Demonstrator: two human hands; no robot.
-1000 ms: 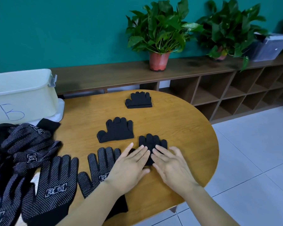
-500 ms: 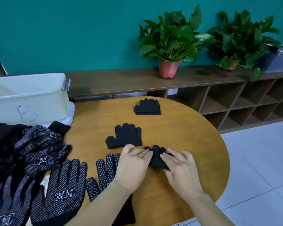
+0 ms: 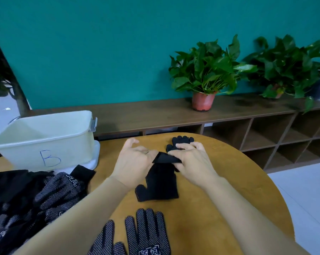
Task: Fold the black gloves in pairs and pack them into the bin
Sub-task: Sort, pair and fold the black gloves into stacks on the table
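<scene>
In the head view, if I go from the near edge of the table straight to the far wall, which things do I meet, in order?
From near to far: dotted gloves → flat glove → folded glove, pinched between left hand and right hand → far glove → shelf → green wall.

Tabletop (image 3: 243,173) lies bare at right; glove heap (image 3: 45,196) crowds the front of the bin (image 3: 63,150).
</scene>
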